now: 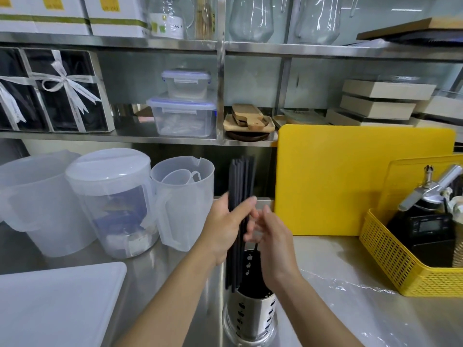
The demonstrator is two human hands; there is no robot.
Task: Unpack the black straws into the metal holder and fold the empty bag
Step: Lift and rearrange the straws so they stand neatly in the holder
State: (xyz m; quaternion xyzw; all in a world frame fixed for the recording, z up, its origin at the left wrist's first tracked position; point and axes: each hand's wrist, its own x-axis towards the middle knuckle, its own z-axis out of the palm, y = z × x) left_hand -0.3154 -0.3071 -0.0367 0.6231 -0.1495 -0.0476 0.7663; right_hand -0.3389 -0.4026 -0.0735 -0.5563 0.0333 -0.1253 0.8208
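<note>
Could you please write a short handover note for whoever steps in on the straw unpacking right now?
Left hand: gripping the bundle of black straws upright, lower ends just over the metal holder.
Right hand: open, fingers beside the bundle, holding nothing firmly.
Empty bag: the clear plastic lying on the counter, right of the holder, looks like it.
Done: straws out of the bag.
Left: lower the bundle into the holder, then fold the bag.

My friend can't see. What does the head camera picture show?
A left hand holds a bundle of black straws upright over a metal holder on a steel counter. The right hand hovers beside them, fingers open.
</note>
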